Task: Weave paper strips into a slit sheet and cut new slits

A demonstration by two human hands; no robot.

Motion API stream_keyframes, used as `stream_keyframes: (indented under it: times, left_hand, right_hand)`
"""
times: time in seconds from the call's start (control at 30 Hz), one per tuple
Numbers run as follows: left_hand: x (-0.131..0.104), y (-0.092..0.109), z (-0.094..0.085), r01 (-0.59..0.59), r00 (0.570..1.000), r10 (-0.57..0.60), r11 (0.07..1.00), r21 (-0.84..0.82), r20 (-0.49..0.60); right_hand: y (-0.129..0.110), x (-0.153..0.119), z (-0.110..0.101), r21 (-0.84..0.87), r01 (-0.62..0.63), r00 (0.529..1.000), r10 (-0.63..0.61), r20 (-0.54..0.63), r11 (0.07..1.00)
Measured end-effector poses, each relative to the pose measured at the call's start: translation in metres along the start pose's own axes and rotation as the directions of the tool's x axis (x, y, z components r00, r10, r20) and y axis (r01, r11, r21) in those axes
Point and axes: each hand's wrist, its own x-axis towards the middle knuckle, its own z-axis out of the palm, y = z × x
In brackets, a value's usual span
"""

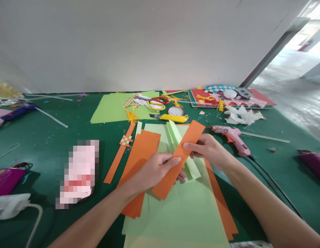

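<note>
An orange paper strip (pixel 172 172) is held at a slant above light green sheets (pixel 180 210). My left hand (pixel 160 168) grips its lower middle, thumb on top and fingers underneath. Nearer its upper end, my right hand (pixel 205 148) pinches the right edge. Beneath the strip lies a folded pale green strip (pixel 191 168). Wider orange sheets (pixel 147 144) lie left of the held strip, partly under my left forearm. Further left is a thin orange strip (pixel 116 163) with a small woven checkered piece (pixel 126 140) on it.
Behind the sheets lie a yellow cutter (pixel 174 118), scissors (pixel 156 102) and a green sheet (pixel 108 108). A pink glue gun (pixel 235 136) with a cord lies right. A phone (pixel 81 168) and white charger (pixel 11 206) are left. A wall panel (pixel 139 44) stands behind.
</note>
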Motion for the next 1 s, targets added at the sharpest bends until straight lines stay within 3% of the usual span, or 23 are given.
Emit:
stream_keyframes:
  times: [0.17, 0.53, 0.6, 0.8, 1.0]
  left_hand:
    - [0.001, -0.002, 0.0, 0.018, 1.0, -0.018, 1.0, -0.017, 0.015]
    - [-0.001, 0.003, 0.001, 0.025, 0.999, -0.026, 0.999, 0.025, 0.031]
    - [-0.001, 0.003, 0.001, 0.016, 1.0, -0.016, 1.0, 0.027, 0.012]
    - [0.001, 0.003, 0.001, -0.021, 0.993, 0.033, 0.994, 0.108, -0.113]
    - [0.002, -0.001, 0.0, -0.038, 0.98, 0.091, 0.959, 0.281, -0.178]
  right_hand:
    - [0.002, 0.0, 0.009, 0.007, -0.011, 0.999, 0.01, 0.042, 1.0]
    - [-0.001, 0.0, -0.003, 0.034, -0.025, 0.994, 0.029, -0.11, 0.999]
    - [-0.003, -0.001, -0.003, -0.004, -0.02, 0.998, 0.02, -0.067, 1.0]
    - [-0.007, -0.002, 0.002, -0.124, -0.049, 0.973, 0.076, 0.22, 0.991]
    - [-0.004, -0.002, 0.01, -0.072, -0.069, 0.967, 0.085, 0.241, 0.995]
